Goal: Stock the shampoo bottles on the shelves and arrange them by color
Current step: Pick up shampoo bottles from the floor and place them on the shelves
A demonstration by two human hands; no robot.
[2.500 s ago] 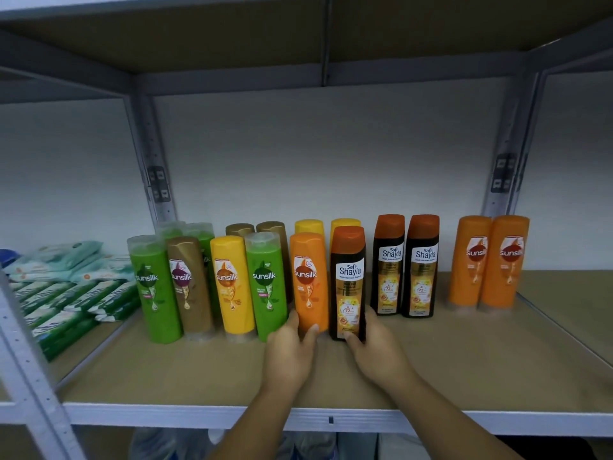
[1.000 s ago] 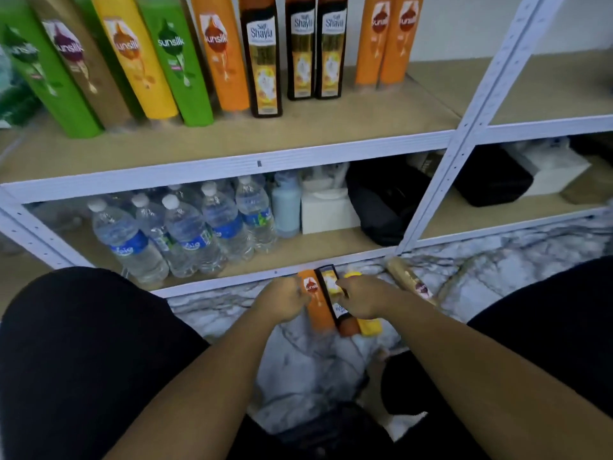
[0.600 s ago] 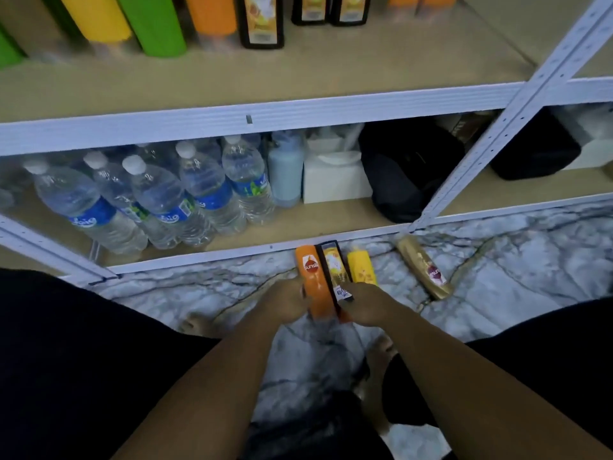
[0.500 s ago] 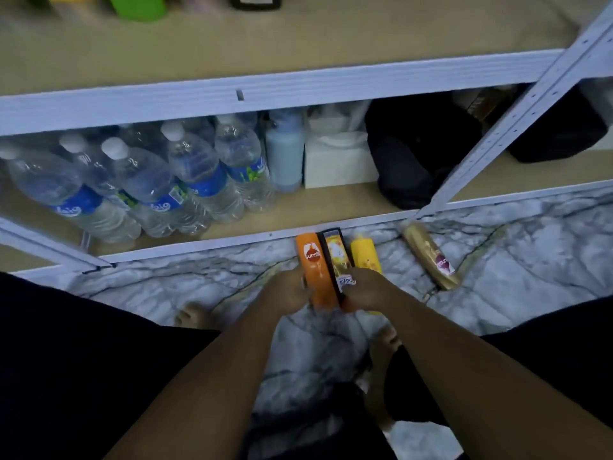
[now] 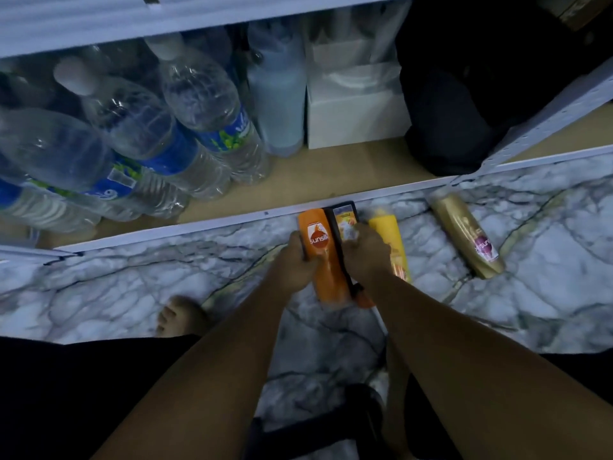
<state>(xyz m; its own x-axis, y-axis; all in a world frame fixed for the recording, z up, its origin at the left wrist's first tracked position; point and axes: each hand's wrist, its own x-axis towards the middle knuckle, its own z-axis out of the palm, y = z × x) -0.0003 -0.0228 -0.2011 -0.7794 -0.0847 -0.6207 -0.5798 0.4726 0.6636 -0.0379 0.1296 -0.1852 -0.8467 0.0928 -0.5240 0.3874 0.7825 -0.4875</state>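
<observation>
Stock pending, four shampoo bottles on the marble floor [image 5: 132, 283] just before the bottom shelf rail [image 5: 166, 232]: orange bottle [image 5: 328, 277] marked "sunsilk", gripped by left hand [image 5: 297, 265]; dark bottle [image 5: 343, 215] touching it, right hand [image 5: 365, 257] curled round it (label unreadable); yellow bottle [image 5: 389, 234] and gold bottle [image 5: 464, 234] untouched, none shelved yet.

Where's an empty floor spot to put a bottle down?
Bare marble floor left of the orange Sunsilk bottle, and between the yellow bottle and the gold bottle. Crowded middle: left hand grips the orange, right hand the black bottle.
</observation>
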